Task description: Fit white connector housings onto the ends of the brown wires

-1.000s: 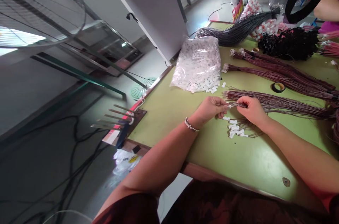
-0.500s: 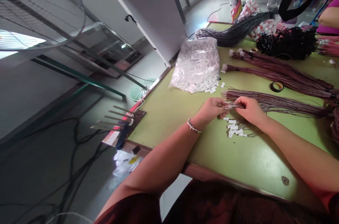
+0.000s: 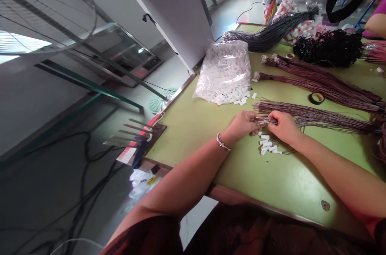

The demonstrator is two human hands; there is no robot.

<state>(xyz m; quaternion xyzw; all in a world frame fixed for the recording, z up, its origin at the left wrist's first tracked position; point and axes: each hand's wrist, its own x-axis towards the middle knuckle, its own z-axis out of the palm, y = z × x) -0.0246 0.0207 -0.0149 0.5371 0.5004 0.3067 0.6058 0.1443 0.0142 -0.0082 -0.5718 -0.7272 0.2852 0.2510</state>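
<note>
Between my two hands are the metal-tipped ends of several thin brown wires (image 3: pixel 264 121). My right hand (image 3: pixel 282 125) is closed round these wires just behind their tips. The fingers of my left hand (image 3: pixel 245 123) are pinched at the tips; whether a small connector is between them is too small to tell. Just below my hands lie several white connectors (image 3: pixel 267 145) with wires attached. A loose bundle of brown wires (image 3: pixel 325 117) stretches to the right behind my right hand.
A clear bag of white connectors (image 3: pixel 223 72) lies at the back left. Behind are tied brown wire bundles (image 3: pixel 313 86), a black tape roll (image 3: pixel 316 98), a black pile (image 3: pixel 328 48) and dark wires (image 3: pixel 268 36). A pronged rack (image 3: pixel 138 136) sits at the table's left corner.
My hands stay at almost the same spot with the wires, the tips fanned slightly more between them. The view has shifted a little.
</note>
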